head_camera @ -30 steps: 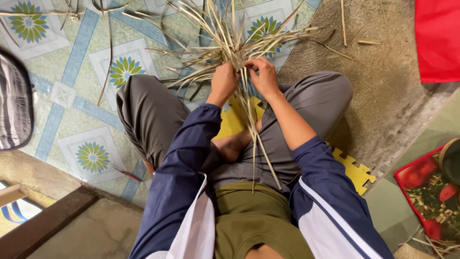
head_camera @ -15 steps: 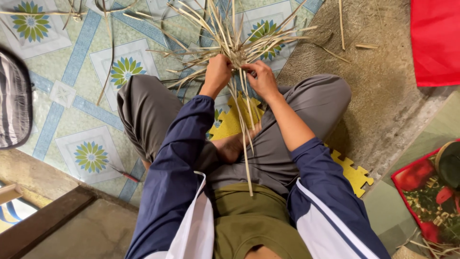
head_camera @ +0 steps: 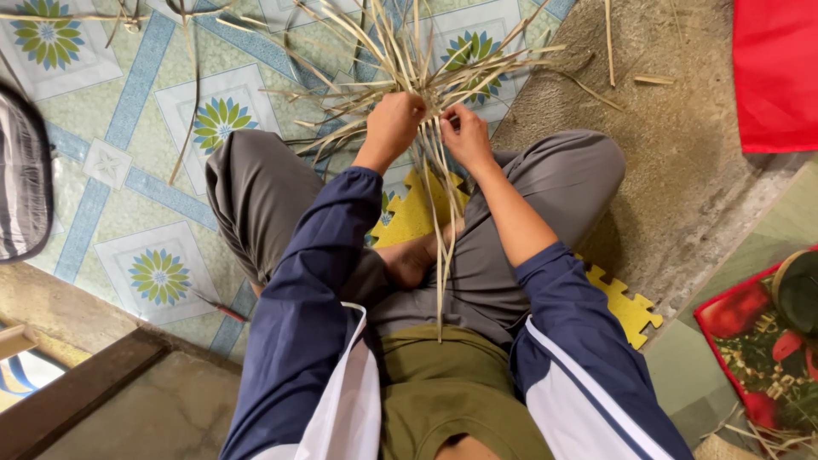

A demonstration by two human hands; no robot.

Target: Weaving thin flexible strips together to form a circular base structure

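Only the head cam to go on here, looking straight down at my lap while I sit cross-legged on the yellow foam mat. My left hand is curled tight round the knot of the dry straw strips, right where they all cross, so the grip is closed on the bundle and pins the centre flat so it can't spring apart. My right hand sits just beside it, fingers pinched shut on a few of the strips at that same crossing. The bundle lies on the patterned floor mat just past my knees, strips fanning outward, and a few long ones trail back over my legs toward my waist, probably left loose as the working ends. A red cloth sits well apart at the top right. Compared with half a second ago, the hands have barely shifted on the knot; the long trailing strips now hang a bit straighter down my lap than a second ago.
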